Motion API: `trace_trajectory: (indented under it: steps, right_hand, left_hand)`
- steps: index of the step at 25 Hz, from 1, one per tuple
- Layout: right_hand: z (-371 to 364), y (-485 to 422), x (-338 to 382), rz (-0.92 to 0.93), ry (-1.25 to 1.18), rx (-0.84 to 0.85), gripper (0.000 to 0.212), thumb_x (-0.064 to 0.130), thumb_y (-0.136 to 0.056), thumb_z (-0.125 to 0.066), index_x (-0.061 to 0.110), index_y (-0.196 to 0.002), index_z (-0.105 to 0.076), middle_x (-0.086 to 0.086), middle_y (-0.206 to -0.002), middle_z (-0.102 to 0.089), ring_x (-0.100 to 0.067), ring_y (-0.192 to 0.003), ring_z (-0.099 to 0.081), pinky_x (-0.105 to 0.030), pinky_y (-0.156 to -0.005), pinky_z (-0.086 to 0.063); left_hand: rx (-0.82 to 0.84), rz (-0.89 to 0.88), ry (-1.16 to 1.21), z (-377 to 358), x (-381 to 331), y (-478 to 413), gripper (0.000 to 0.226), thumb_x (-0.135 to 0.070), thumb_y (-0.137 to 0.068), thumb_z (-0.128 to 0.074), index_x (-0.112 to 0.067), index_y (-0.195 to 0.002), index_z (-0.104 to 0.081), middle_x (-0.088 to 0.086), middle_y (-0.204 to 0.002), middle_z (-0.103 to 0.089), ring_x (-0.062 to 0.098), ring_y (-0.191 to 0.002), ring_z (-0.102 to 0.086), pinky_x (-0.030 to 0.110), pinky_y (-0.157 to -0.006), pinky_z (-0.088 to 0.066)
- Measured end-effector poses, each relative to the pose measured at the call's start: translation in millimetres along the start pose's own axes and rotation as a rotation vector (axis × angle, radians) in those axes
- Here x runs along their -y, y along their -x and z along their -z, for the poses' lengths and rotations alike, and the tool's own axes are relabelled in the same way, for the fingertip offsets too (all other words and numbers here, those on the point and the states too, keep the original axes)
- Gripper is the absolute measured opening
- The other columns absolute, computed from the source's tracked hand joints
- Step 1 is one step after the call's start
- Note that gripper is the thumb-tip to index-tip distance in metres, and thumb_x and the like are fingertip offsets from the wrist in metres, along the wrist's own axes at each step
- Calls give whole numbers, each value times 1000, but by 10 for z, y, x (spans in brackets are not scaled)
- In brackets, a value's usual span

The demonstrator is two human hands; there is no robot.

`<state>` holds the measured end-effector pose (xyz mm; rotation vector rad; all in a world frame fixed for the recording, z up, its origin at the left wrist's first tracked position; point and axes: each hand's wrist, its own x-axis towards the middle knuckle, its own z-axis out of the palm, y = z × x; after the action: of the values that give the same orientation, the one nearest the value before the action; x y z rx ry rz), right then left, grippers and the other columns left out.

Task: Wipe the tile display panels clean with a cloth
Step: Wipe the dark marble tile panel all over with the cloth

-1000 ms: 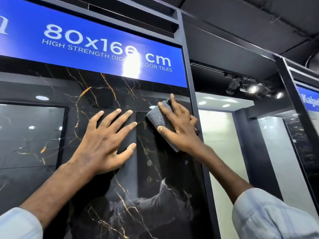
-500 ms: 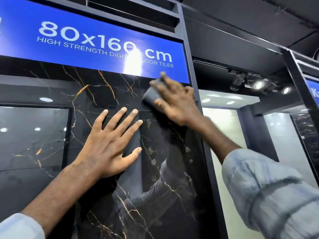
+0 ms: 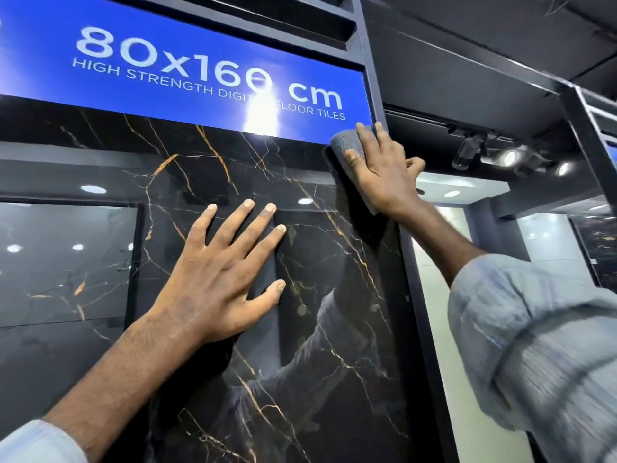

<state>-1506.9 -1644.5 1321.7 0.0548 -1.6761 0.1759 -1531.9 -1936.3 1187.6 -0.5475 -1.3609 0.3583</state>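
tile panel (image 3: 207,162): black with gold veins, sitting directly under the blue sign (image 3: 167,61) | right hand (image 3: 380,168): lying flat, fingers straight, pressing the grey cloth (image 3: 344,142) against the panel just under the sign's right end | left hand (image 3: 217,279): resting flat on the panel, fingers spread, holding nothing, below the sign's middle

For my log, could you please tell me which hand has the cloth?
The right hand, pressing the grey cloth at the panel's top right corner; the left hand lies flat, bare.

Dim; 2 spotlights (image 3: 509,158) glare at right, a hot spot whitens the blue sign (image 3: 300,61), the tile panel (image 3: 334,262) mirrors lamps, and the right sleeve (image 3: 534,345) is blurred.
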Motion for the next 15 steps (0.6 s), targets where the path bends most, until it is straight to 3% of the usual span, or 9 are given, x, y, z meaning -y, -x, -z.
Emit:
trace_trajectory:
  steps: [2, 6, 7, 10, 12, 13, 15]
  right_hand:
    - [-102, 144, 208, -32, 20, -21, 63, 59, -107, -27, 35, -164, -19, -6, -174, -8, -24, -156, -18, -56, -113, -18]
    - [-211, 877, 349, 445, 98, -43, 70, 64, -100, -28, 33, -163, -27, -3, -173, -15, -20, -155, -25, -53, -106, -22]
    - [-173, 799, 222, 442, 105, -51, 70, 66, -99, -28, 35, -162, -28, 0, -173, -16, -18, -154, -25, -56, -107, -22]
    - [-30, 406, 7, 81, 16, -17, 67, 65, -101, -26, 38, -163, -22, -1, -174, -13, -21, -155, -22, -64, -114, -16]
    - [-115, 525, 159, -28, 9, -26, 66, 61, -104, -29, 34, -164, -19, -6, -174, -9, -24, -156, -19, -62, -115, -15]
    - [-165, 742, 288, 27, 19, -35, 67, 61, -104, -30, 32, -165, -20, -7, -174, -9, -25, -156, -18, -60, -114, -17]
    - [-239, 1323, 368, 362, 92, -24, 70, 62, -102, -30, 29, -164, -26, -8, -173, -14, -25, -156, -24, -57, -109, -23]
  left_hand:
    - [7, 1, 8, 9, 13, -8, 77, -61, -95, -36, -13, -153, -52, 11, -167, -36, 35, -154, -35, 63, -123, -21]
    - [30, 4, 4, 7, 8, 12, 77, -62, -96, -35, -13, -154, -50, 11, -167, -35, 34, -155, -33, 62, -124, -18]
    - [36, 7, 0, 9, 6, 14, 77, -62, -96, -35, -13, -155, -50, 11, -167, -34, 35, -155, -32, 62, -124, -17]
    - [63, 6, 14, 39, -3, 18, 78, -61, -97, -34, -12, -155, -48, 12, -168, -33, 36, -156, -30, 61, -124, -16]
    - [76, 7, 47, 79, -52, 98, 78, -60, -96, -35, -10, -155, -48, 14, -168, -32, 37, -156, -28, 60, -125, -18]
    - [81, 7, 61, 102, -89, 174, 79, -60, -96, -37, -9, -155, -48, 15, -168, -32, 37, -156, -27, 60, -125, -20]
    - [87, 7, 86, 150, -189, 389, 80, -59, -94, -40, -8, -155, -48, 15, -168, -30, 36, -157, -25, 60, -125, -22]
